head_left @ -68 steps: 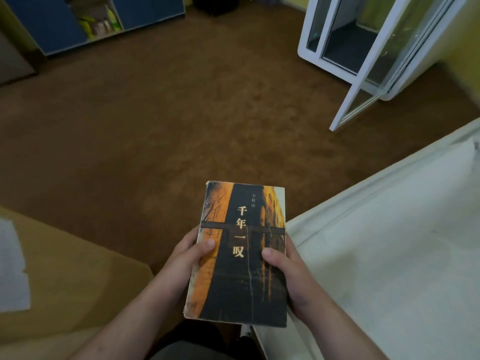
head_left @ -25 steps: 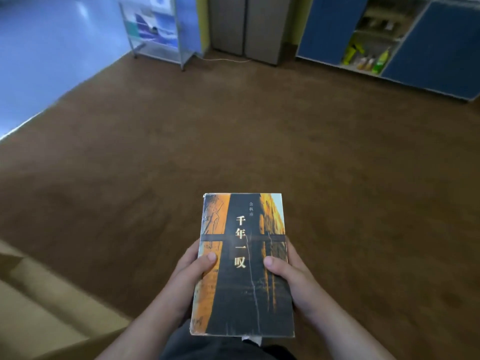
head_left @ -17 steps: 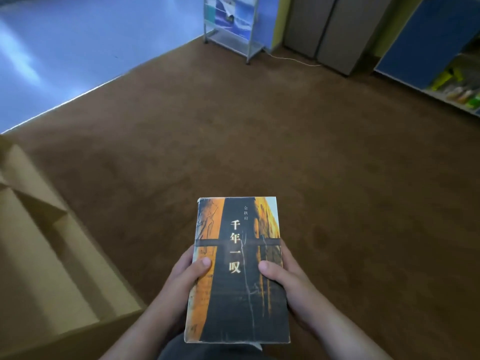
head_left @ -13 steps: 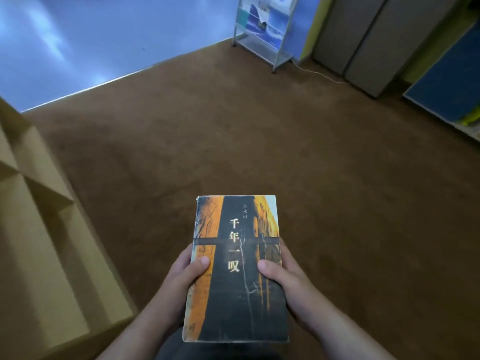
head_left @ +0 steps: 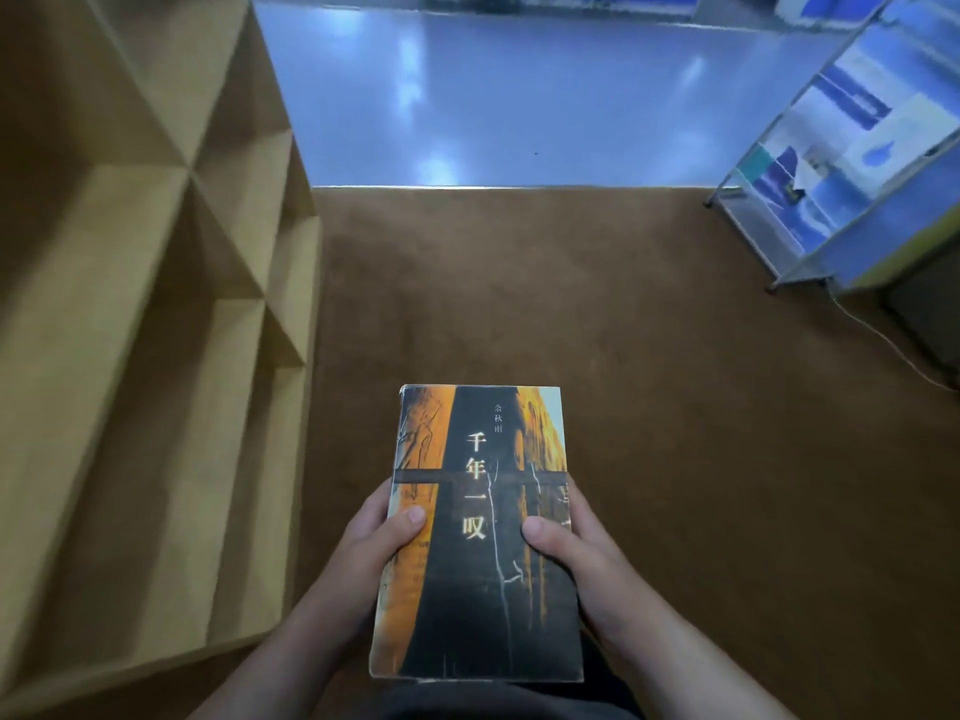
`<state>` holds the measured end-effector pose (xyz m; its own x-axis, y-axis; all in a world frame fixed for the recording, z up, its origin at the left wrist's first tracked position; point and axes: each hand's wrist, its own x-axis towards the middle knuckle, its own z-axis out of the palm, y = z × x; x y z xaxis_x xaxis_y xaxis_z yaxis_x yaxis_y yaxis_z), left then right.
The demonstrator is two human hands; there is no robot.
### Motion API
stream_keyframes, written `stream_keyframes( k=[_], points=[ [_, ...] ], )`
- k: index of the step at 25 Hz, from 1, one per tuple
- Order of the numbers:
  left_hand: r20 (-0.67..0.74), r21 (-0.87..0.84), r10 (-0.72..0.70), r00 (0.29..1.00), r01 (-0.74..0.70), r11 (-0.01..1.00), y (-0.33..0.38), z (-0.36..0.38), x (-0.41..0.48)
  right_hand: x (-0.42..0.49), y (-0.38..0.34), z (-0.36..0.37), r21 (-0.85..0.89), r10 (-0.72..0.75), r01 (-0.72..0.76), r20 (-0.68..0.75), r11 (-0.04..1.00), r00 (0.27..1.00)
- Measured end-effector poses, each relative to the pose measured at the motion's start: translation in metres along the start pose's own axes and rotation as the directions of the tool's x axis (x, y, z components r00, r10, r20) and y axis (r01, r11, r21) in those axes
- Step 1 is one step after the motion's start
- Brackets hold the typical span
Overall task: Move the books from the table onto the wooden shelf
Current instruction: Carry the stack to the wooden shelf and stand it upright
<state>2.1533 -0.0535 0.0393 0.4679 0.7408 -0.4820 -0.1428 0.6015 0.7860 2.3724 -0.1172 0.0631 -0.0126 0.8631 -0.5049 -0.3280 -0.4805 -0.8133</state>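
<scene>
A worn paperback book (head_left: 478, 537) with a black and orange cover lies flat in front of me, cover up. My left hand (head_left: 363, 558) grips its left edge with the thumb on the cover. My right hand (head_left: 576, 563) grips its right edge the same way. The wooden shelf (head_left: 156, 330) stands at the left, its light-brown compartments showing nothing inside, and its near corner is a short way left of the book. The table is out of view.
Brown carpet (head_left: 649, 407) covers the floor ahead and to the right. Beyond it lies a shiny blue-grey floor (head_left: 519, 96). A metal display rack (head_left: 841, 163) with blue and white sheets stands at the upper right, with a thin cable (head_left: 883, 340) trailing from it.
My view has swung left: the table and blue cabinets are gone, and the wooden shelf now fills the left side. The book stays held in both hands the same way.
</scene>
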Motion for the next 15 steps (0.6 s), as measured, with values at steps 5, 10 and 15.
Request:
stream_keyframes(
  k=[5,10,15],
  points=[
    [-0.299,-0.080,0.081,0.951,-0.110,0.991,0.019,-0.007,0.025,0.087,-0.048,-0.002,-0.139,0.097,-0.063,0.257,0.988,0.961],
    [-0.514,-0.153,0.131,0.848,-0.241,0.958,0.038,0.006,0.053,0.174,-0.104,0.007,-0.329,0.221,-0.058,0.483,0.943,0.847],
    [-0.717,-0.166,0.158,0.679,-0.387,0.907,0.046,0.021,0.059,0.222,-0.132,0.032,-0.484,0.343,0.002,0.623,0.875,0.703]
  ],
)
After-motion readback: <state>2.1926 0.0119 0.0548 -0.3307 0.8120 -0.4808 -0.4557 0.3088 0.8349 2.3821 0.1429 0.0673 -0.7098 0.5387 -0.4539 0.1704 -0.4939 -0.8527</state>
